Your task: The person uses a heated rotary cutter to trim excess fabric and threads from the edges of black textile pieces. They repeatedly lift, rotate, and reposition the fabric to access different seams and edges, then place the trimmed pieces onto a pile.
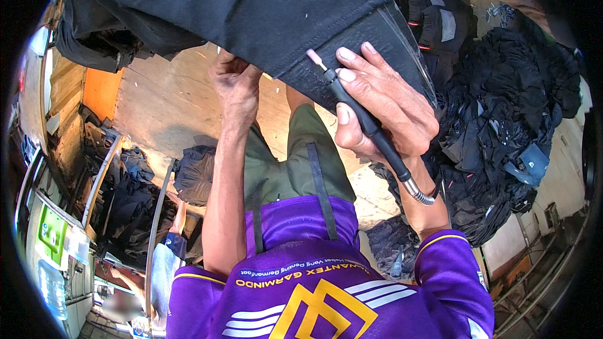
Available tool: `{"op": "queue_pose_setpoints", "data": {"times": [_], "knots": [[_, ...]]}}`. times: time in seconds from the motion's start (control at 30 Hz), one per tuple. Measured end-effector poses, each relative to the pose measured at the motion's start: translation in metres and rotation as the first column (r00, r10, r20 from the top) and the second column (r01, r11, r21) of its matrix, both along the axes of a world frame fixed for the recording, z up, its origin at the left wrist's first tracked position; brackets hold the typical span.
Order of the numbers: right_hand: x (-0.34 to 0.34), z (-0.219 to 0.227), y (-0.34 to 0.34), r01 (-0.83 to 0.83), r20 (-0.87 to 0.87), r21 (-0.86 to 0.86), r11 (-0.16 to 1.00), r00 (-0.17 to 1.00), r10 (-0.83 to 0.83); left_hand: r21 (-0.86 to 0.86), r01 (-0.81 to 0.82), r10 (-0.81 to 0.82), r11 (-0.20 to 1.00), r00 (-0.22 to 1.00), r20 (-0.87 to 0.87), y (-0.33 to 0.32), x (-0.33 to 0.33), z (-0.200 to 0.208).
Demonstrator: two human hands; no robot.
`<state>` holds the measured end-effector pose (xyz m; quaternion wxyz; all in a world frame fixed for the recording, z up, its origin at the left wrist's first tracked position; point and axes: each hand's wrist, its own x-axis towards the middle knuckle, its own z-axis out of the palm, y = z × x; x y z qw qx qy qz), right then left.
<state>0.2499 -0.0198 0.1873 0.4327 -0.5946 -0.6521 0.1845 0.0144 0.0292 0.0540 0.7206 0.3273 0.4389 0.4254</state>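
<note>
A black garment [251,9] with a stitched hem is spread across the top of the view, its end over or beside a dark flat panel [326,88] with a shiny, see-through edge. My left hand [236,85] has its fingers curled closed at the garment's lower edge; the fingertips are partly hidden under the cloth. In my right hand [399,103] is a black pen-shaped rotary grinder [361,113] with a small pink stone tip and a coiled metal sleeve at its back end. The tip points at the hem; whether it touches, I cannot tell.
Heaps of dark garments [496,132] lie at the right, with more bundled clothes [433,16] above them. A wooden surface [163,91] lies beneath the work. At lower left are a dark clothes pile [135,204], a curved metal bar [160,226] and another person [166,263].
</note>
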Motion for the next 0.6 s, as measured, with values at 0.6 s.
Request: {"op": "queue_pose_setpoints", "data": {"times": [0.6], "knots": [[0.004, 0.002, -0.007, 0.143, -0.022, 0.057, 0.988, 0.990, -0.142, -0.030, -0.104, 0.106, 0.994, 0.991, 0.085, -0.012, 0.011, 0.009]]}}
